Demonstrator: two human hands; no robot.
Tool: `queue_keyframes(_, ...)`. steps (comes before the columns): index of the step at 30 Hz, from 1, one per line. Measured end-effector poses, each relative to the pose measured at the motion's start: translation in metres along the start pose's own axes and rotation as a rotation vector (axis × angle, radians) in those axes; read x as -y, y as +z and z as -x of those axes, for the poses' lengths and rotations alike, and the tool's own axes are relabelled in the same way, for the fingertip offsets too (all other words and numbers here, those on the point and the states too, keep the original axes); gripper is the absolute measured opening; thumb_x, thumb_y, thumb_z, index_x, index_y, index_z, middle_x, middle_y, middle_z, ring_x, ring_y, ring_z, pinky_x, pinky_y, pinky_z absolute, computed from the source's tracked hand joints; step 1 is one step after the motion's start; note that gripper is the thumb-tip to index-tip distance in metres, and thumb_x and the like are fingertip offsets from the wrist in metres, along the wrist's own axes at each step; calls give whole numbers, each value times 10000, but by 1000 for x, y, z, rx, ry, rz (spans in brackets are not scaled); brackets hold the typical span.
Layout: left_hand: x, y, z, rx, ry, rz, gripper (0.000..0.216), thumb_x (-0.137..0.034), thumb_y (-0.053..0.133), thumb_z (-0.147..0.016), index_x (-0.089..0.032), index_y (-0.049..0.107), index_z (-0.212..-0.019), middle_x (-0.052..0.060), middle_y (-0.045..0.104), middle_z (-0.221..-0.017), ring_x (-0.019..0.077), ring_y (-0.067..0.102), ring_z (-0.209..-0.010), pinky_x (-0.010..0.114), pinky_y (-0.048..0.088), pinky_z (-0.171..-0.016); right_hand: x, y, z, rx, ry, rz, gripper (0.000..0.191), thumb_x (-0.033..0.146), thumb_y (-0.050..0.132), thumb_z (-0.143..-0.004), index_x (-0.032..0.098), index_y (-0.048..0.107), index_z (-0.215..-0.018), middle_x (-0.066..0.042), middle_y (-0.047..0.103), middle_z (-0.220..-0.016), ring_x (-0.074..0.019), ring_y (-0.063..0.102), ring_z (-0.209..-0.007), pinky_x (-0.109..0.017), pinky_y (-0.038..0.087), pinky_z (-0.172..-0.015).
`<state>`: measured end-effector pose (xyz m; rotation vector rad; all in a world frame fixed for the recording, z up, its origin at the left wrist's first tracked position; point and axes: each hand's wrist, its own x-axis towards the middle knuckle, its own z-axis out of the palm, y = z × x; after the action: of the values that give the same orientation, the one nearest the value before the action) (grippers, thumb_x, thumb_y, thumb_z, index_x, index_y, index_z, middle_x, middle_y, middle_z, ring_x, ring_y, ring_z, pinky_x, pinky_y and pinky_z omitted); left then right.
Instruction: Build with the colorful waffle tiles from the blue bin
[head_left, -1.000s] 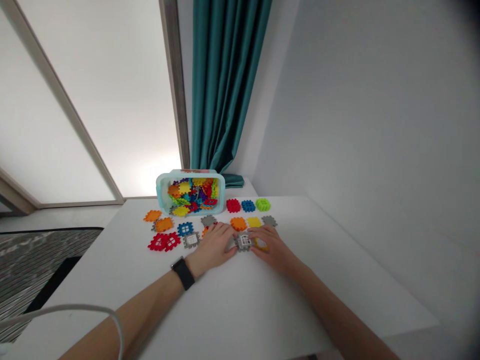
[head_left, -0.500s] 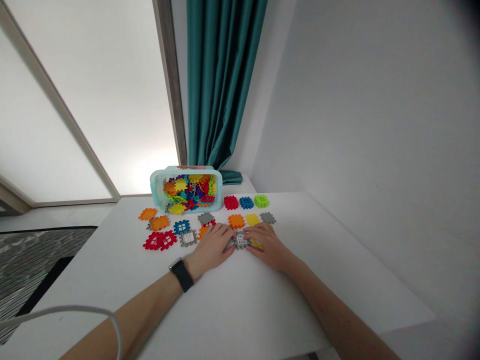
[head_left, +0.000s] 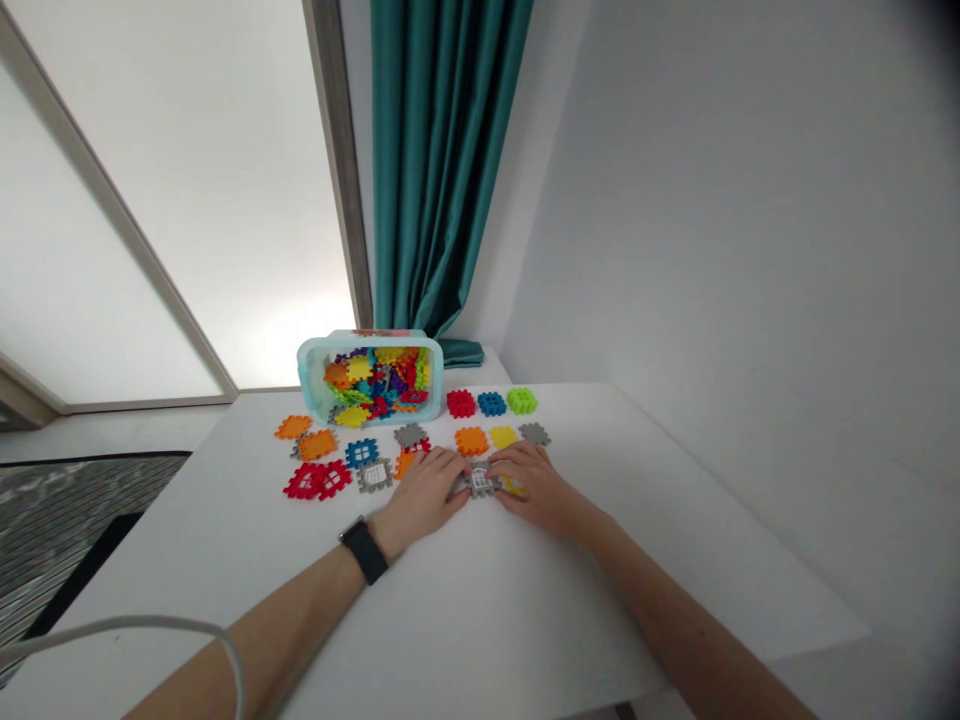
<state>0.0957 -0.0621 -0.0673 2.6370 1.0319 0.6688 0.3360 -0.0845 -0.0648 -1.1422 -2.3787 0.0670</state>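
Between my hands lies a grey interlocking tile (head_left: 481,480) with a window pattern, low on the white table (head_left: 480,610). My left hand (head_left: 429,491), below a wrist with a black watch (head_left: 364,549), has its fingers closed on the tile's left edge. My right hand (head_left: 538,490) grips the right side, where a yellow tile (head_left: 513,486) shows partly under the fingers. Just behind are an orange tile (head_left: 472,441), a yellow tile (head_left: 503,437) and a grey tile (head_left: 535,433). An orange tile (head_left: 404,462) is partly covered by my left hand.
At the back, a pale blue tub (head_left: 306,375) lies on its side, full of coloured tiles. Red tiles (head_left: 317,481), a blue tile (head_left: 361,453) and a grey window tile (head_left: 374,475) lie to the left. A grey cable (head_left: 150,622) crosses at lower left.
The view has shifted very slightly. Both hands stay on the grey tile in nearly the same pose, and the other tiles have not moved.
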Motion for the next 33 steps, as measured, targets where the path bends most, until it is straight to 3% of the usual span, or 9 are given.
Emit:
queue_keyframes(7,2,1,1,-11,12,12,132,-218,632,-883,-227,595,-1009,60,682,-1103,279,584,-1084,426,443,-908,-3,-1,-1,38,-8,-11,268,116,637,-838,274,700,-1045,-36,726,-1051,-244,607,-1080,-458,437,-986)
queue_keyframes(16,2,-1,1,-10,-2,62,148,-200,651,-870,-233,590,-1001,44,684,-1087,269,589,-1092,426,445,-921,-6,1,1,65,-4,-56,185,219,617,-925,288,705,-1072,-39,724,-1090,-266,597,-1120,-487,425,-1009)
queue_keyframes(33,-2,-6,2,40,-12,56,143,-221,638,-893,-235,586,-1025,46,686,-1148,269,576,-1141,429,397,-988,-6,0,3,122,103,-77,226,219,677,-885,249,667,-1108,-72,682,-1142,-273,571,-1172,-453,413,-1033)
